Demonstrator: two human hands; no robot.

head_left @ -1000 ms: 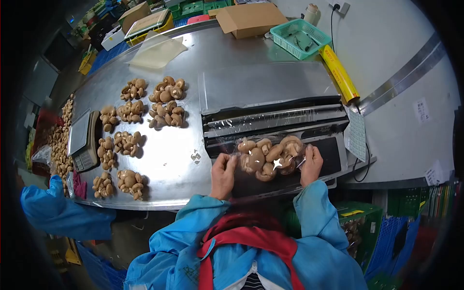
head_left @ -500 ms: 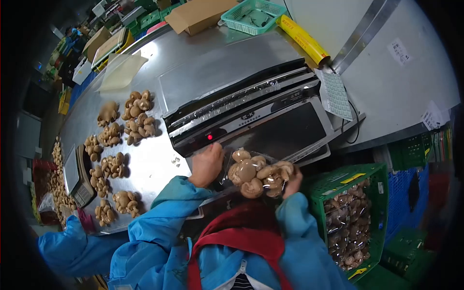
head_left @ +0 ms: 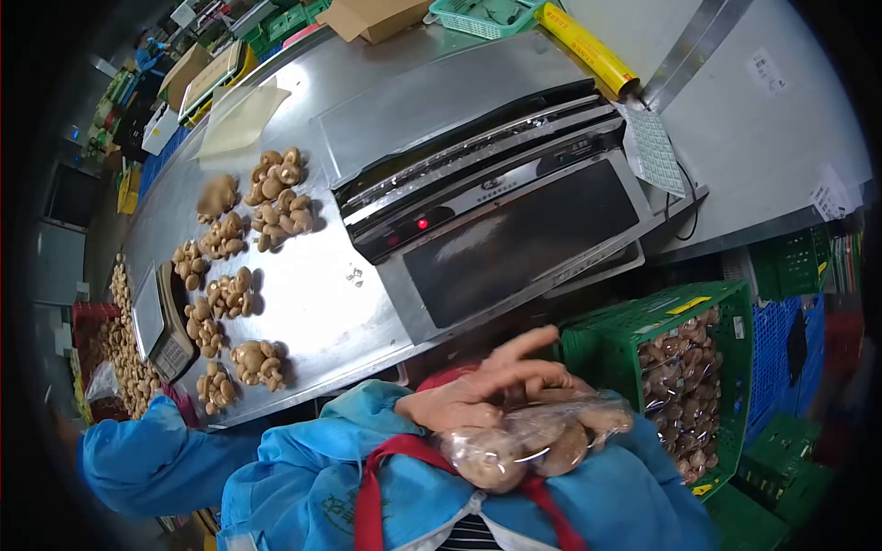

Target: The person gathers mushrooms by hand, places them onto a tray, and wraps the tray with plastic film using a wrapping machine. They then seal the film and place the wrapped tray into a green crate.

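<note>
A film-wrapped pack of mushrooms (head_left: 487, 456) is held up close to my chest, above the table's front edge. My left hand (head_left: 469, 397) reaches across its upper side, with fingers stretched out and spread to the right. Most of my right hand (head_left: 593, 390) is hidden at the pack's right end, where it supports the pack. Beyond my hands stands the film-wrapping machine (head_left: 524, 239), its dark plate bare and a red light on at its left end.
Several mushroom clusters (head_left: 257, 363) lie on the metal table (head_left: 322, 317) at left, beside a scale (head_left: 163, 321). At right, a green crate (head_left: 643, 321) contains wrapped mushrooms. A yellow tube (head_left: 588, 48) and a teal basket (head_left: 482, 25) lie at the back. Another person's blue sleeve (head_left: 138, 450) shows at lower left.
The wrapped mushrooms have moved off the machine's front, toward my chest. My left hand has left the machine's front left and moved right, onto the pack, its fingers now spread.
</note>
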